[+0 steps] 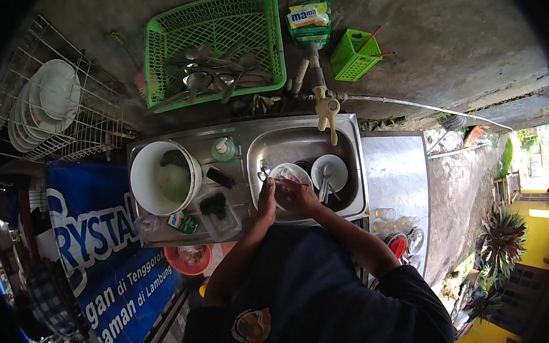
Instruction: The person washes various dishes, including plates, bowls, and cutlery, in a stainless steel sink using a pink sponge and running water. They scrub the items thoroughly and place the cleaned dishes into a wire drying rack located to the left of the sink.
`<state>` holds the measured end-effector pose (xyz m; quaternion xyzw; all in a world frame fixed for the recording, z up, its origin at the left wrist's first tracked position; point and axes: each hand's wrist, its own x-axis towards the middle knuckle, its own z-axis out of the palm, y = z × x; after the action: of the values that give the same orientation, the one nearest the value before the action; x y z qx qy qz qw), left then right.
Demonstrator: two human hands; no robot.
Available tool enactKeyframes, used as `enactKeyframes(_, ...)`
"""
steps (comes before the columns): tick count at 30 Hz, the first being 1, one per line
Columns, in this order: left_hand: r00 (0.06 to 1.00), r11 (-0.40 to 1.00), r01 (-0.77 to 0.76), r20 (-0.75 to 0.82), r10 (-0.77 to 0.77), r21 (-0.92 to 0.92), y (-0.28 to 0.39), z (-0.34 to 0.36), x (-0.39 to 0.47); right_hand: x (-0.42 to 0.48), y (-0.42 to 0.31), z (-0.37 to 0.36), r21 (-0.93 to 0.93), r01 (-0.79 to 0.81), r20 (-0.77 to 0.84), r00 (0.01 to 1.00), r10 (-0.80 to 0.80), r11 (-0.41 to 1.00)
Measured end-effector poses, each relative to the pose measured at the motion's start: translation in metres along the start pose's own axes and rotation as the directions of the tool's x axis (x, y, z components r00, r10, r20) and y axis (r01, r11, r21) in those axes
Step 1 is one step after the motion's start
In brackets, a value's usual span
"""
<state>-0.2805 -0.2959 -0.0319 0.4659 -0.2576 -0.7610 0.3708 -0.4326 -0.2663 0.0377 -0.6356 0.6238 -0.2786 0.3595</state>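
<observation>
In the steel sink (300, 135) my left hand (267, 200) grips the left side of a white bowl (284, 169). My right hand (302, 197) reaches over that bowl, its fingertips bent inward; whether they hold anything is hidden. Something whitish and pinkish, perhaps suds, shows inside the bowl. Right of it sits another white bowl (334, 162) with several metal spoons (325, 180) leaning in it. A few small metal utensils (263, 168) lie at the sink's left wall. Behind the two bowls, a dark round item (303, 164) is partly covered. A beige tap (328, 108) juts over the sink's back.
On the left drainboard stand a white bucket (138, 177), a green pump bottle (224, 149), a dark block-like item (220, 176) and a clear tub (221, 224) holding a green scouring pad. A green basket (273, 39) of cutlery is behind. Glasses (385, 214) stand on the right-hand metal table.
</observation>
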Motion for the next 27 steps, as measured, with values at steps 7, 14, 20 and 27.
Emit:
enactKeyframes(7,0.998,0.999,-0.034,-0.051,0.033,-0.009,0.014,-0.020,0.004,-0.002,0.004,-0.031,-0.155,0.464,0.354,0.850,-0.390,0.872)
enactKeyframes(14,0.992,0.990,0.094,-0.071,-0.102,-0.104,0.003,-0.022,0.000,-0.013,0.047,0.031,-0.126,0.330,0.301,0.911,-0.280,0.936)
enactKeyframes(20,0.985,0.978,0.162,-0.043,-0.169,-0.133,-0.006,-0.042,-0.011,-0.012,0.031,-0.027,-0.113,0.182,0.433,0.894,-0.116,0.977)
enactKeyframes(27,0.955,0.921,0.292,-0.032,-0.294,0.259,-0.050,-0.032,0.017,-0.030,0.087,-0.031,0.376,-0.329,-0.142,0.903,0.405,0.866)
